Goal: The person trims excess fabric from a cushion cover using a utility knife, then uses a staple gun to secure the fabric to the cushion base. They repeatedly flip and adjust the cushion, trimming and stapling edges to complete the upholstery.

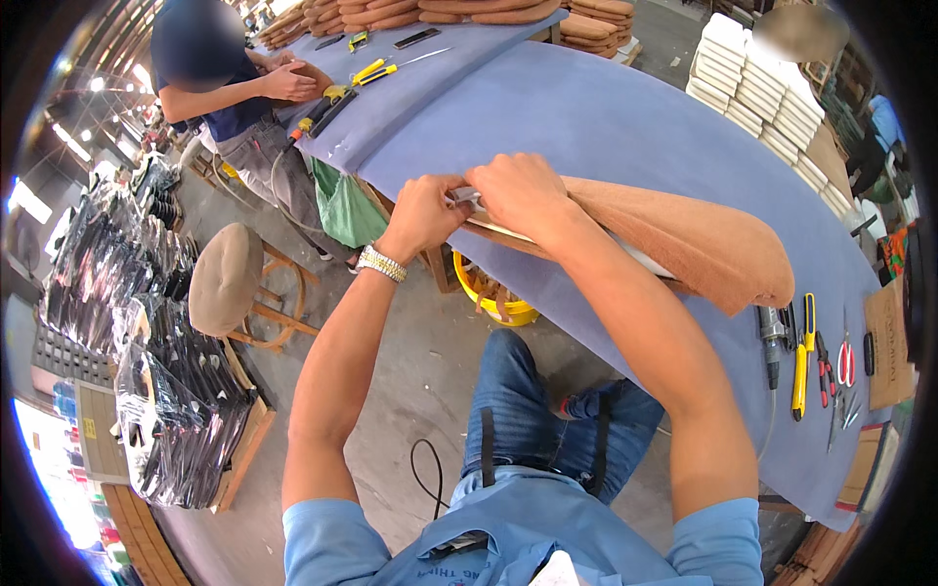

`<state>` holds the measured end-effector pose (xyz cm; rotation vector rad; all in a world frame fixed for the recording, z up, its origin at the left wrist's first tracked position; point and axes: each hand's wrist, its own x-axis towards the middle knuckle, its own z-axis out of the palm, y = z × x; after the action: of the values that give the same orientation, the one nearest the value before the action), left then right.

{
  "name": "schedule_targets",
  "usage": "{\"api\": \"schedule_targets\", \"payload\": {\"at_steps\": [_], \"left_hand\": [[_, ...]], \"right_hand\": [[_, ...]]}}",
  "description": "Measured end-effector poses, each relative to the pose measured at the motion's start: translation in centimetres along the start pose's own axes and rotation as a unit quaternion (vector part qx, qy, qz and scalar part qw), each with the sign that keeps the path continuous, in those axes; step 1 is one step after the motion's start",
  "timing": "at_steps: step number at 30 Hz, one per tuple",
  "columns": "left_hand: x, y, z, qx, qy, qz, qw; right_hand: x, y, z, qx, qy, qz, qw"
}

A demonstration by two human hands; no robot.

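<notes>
Both hands meet at the near end of a brown padded panel (684, 244) lying on the blue surface (625, 117). Left hand (422, 210) and right hand (523, 192) have fingers closed on the fabric edge over a small metal tool (466, 196). Likely risk: the fabric slips from the pinch and wrinkles, or the tool nicks a fingertip.

Your hands meet at frame centre on the cushion (684, 244), which lies on the counter (606, 117); tools (811, 361) lie lower right, a stool (225, 278) at left.
</notes>
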<state>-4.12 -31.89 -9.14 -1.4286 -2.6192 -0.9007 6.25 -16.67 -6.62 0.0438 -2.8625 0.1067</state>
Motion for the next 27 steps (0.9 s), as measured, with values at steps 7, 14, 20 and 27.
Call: {"api": "schedule_targets", "payload": {"at_steps": [7, 14, 20, 27], "left_hand": [[-3.2, -2.0, 5.0, -0.015, 0.03, 0.029, 0.999], [-3.2, -3.7, 6.4, 0.071, 0.043, -0.013, 0.996], [-1.5, -4.6, 5.3, -0.009, -0.052, 0.0, 0.999], [-2.6, -3.5, 5.1, -0.055, -0.005, -0.016, 0.998]], "right_hand": [[-4.7, 2.0, 7.5, 0.054, 0.109, -0.09, 0.989], [-2.4, 0.7, 9.1, 0.042, 0.108, -0.02, 0.993], [-1.9, 1.4, 8.5, -0.023, 0.07, 0.008, 0.997], [-1.6, 0.6, 9.0, -0.05, 0.089, -0.02, 0.995]]}}
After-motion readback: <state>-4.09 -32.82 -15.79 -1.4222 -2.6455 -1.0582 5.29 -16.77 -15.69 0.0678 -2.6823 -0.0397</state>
